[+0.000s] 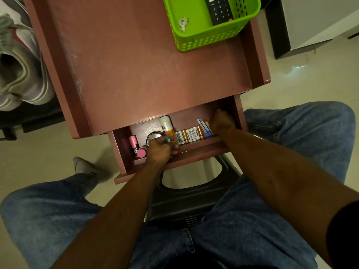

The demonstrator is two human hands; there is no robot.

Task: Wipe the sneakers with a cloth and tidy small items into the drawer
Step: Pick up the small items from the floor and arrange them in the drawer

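At the far left, on a dark stand beside the table, a grey and white sneaker lies on its side, well apart from both hands. The reddish-brown table fills the middle, and its drawer is pulled out toward the seated person's knees. Inside the drawer, from the left: a pink lipstick, a second pink-capped tube just beside it, a round metal tin, and a white and orange bottle lying with its end under the tabletop. The left hand reaches into the drawer near the tin, fingers curled and pinching a small teal item; what that item is I cannot make out. Right of it a row of batteries lies along the drawer's front wall, then some thin blue and white packets standing on edge. The right hand is at the drawer's right end against those packets, fingers bent, though whether they grip anything is hidden. On the tabletop's far right corner a green basket holds a key and a black remote.
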